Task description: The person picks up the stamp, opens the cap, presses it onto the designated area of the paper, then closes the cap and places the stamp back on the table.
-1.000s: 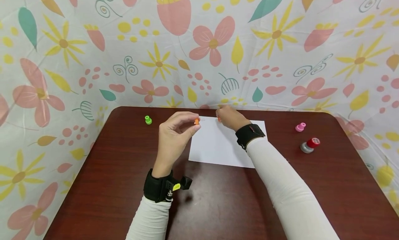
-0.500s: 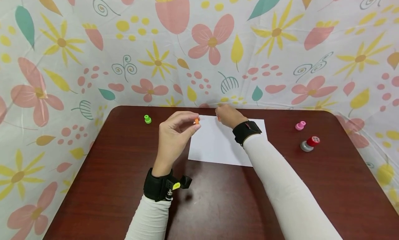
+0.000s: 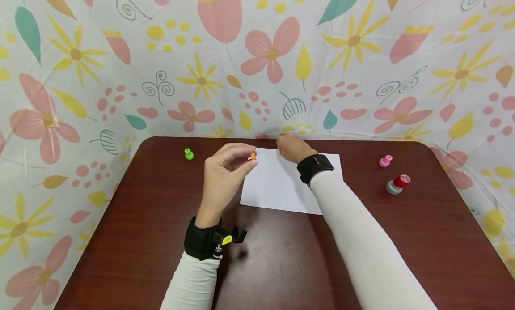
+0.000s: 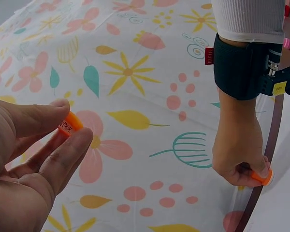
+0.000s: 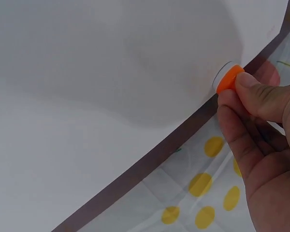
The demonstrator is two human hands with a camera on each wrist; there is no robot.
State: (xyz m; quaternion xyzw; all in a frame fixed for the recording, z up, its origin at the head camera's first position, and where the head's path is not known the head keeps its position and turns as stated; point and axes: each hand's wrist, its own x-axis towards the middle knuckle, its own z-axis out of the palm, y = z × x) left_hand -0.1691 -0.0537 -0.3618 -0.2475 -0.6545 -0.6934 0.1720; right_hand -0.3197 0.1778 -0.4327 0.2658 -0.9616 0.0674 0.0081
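Note:
My left hand is raised beside the left edge of a white sheet of paper. Between thumb and fingertips it pinches a small orange stamp cap with dark printed marks. Over the sheet's far edge, my right hand grips an orange stamp by thumb and curled fingers. The stamp's whitish end faces the paper; whether it touches the sheet I cannot tell. In the head view the back of my right hand hides most of this stamp.
A green stamp stands at the table's far left. Toward the right are a pink stamp and a red-topped stamp with a grey base. A flowered cloth hangs behind the brown table.
My right wrist and forearm have shifted slightly left, while the right hand stays at the sheet's far edge. The left hand keeps its pinch on the orange cap. The head view has turned a little.

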